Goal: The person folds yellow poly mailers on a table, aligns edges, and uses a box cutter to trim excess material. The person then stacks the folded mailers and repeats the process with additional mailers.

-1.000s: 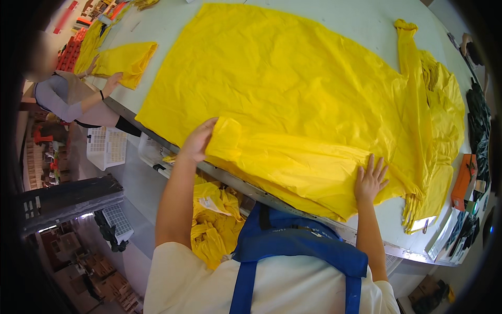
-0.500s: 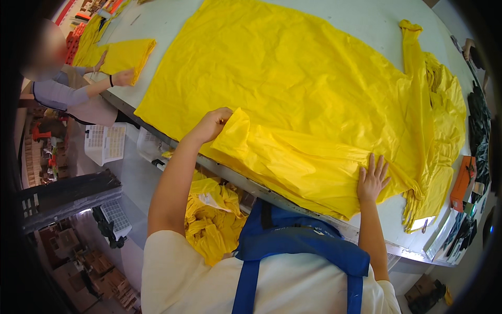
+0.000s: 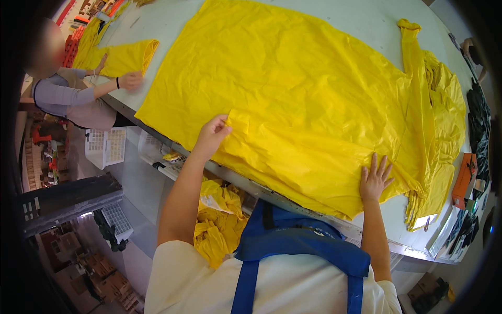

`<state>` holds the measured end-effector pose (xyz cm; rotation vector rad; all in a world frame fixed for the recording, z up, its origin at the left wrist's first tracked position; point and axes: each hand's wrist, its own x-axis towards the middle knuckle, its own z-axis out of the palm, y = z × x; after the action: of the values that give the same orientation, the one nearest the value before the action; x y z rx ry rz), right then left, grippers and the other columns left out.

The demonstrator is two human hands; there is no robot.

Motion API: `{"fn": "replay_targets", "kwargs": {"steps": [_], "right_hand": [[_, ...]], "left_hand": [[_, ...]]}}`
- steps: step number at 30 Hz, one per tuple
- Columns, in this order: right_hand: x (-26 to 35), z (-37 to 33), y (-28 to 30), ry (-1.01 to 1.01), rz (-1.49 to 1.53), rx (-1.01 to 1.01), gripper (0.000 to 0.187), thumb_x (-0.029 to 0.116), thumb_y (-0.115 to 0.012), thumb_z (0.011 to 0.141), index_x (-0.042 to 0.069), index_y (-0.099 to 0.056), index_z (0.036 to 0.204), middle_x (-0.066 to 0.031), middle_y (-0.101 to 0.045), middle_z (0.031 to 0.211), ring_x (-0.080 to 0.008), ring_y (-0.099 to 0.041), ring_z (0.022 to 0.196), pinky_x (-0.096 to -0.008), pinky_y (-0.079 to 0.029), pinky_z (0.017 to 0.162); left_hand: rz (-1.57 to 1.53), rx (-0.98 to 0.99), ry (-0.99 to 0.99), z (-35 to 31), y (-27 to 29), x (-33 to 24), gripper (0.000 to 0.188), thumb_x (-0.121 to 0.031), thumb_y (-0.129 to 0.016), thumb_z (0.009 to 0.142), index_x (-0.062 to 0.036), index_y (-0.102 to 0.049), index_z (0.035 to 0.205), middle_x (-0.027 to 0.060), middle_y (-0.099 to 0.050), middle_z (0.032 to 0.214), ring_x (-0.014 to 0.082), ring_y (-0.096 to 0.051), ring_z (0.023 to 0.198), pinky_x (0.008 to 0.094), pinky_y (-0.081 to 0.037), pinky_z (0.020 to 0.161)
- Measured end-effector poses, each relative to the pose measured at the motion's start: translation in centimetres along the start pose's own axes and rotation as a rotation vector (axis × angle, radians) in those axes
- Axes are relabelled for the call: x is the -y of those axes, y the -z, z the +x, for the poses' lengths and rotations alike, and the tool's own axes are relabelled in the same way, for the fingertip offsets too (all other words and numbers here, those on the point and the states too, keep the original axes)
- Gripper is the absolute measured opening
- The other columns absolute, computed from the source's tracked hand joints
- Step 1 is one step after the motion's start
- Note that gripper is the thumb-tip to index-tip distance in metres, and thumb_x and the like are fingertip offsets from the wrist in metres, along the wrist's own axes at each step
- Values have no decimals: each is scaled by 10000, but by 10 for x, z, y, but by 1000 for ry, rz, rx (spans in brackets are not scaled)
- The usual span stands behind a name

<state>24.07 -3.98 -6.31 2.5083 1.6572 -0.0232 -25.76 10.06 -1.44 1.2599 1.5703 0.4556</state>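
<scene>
A large piece of shiny yellow fabric (image 3: 293, 78), thin and wrinkled, lies spread over the table. My left hand (image 3: 213, 135) pinches a corner of its near part, where a small flap is turned over. Flat on the same fabric farther right rests my right hand (image 3: 374, 180), fingers stretched out. To the right of that hand lies a gathered pile of yellow fabric (image 3: 444, 107) with long folds. Whether the spread piece joins this pile cannot be made out.
The pale table (image 3: 366, 21) has its metal edge against my blue apron (image 3: 293, 240). Crumpled yellow fabric (image 3: 217, 230) sits below the edge. At the far left a co-worker (image 3: 68, 97) handles folded yellow fabric (image 3: 125, 57). An orange box (image 3: 463, 180) stands at right; a white basket (image 3: 106, 146) at left.
My left hand has moved slightly down, and the raised fold beside it has come down flatter. My right hand stays pressed in place. The co-worker's near hand has left the folded fabric.
</scene>
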Motion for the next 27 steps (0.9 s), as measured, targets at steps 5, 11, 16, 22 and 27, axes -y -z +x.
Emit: {"fn": "replay_targets", "kwargs": {"steps": [5, 11, 16, 22, 27], "right_hand": [[-15, -5, -2, 112, 293, -122, 572, 321, -508, 912, 214, -329, 1444, -109, -173, 1545, -378, -102, 1420, -644, -63, 1080], [-60, -128, 32, 489, 213, -13, 411, 133, -632, 775, 138, -581, 1182, -123, -485, 1319, -372, -368, 1298, -519, -226, 1093], [-37, -126, 29, 553, 311, -41, 346, 123, -664, 738, 149, -643, 1082, -96, -524, 1244, -334, -420, 1241, -494, -284, 1065], [-61, -121, 75, 409, 603, 131, 141, 14, -609, 765, 25, -585, 904, -156, -590, 923, -372, -545, 980, -441, -421, 923], [-73, -66, 165, -16, 667, 142, 128, 114, -538, 889, 3, -573, 944, -95, -550, 727, -141, -507, 664, -292, -413, 613]], "left_hand": [[572, -485, -66, -4, 23, 72, 510, -72, -660, 812, -51, -464, 1283, 94, -561, 1073, 215, -561, 917, 318, -474, 764], [-355, -947, 404, -9, 84, 112, 407, -87, -638, 854, -25, -485, 1227, 103, -582, 1080, 253, -577, 922, 368, -486, 791], [-1113, -560, 400, -9, 111, 116, 309, -43, -597, 872, -32, -511, 1169, 104, -593, 1104, 261, -580, 1019, 399, -487, 891], [-1065, -521, 53, -43, 123, 93, 352, -42, -596, 873, -42, -520, 1217, 119, -584, 1189, 287, -565, 1099, 450, -471, 932], [-1030, -450, -77, -20, 151, 13, 389, -23, -609, 868, -36, -493, 1239, 134, -580, 1191, 276, -586, 1068, 428, -509, 875]]}}
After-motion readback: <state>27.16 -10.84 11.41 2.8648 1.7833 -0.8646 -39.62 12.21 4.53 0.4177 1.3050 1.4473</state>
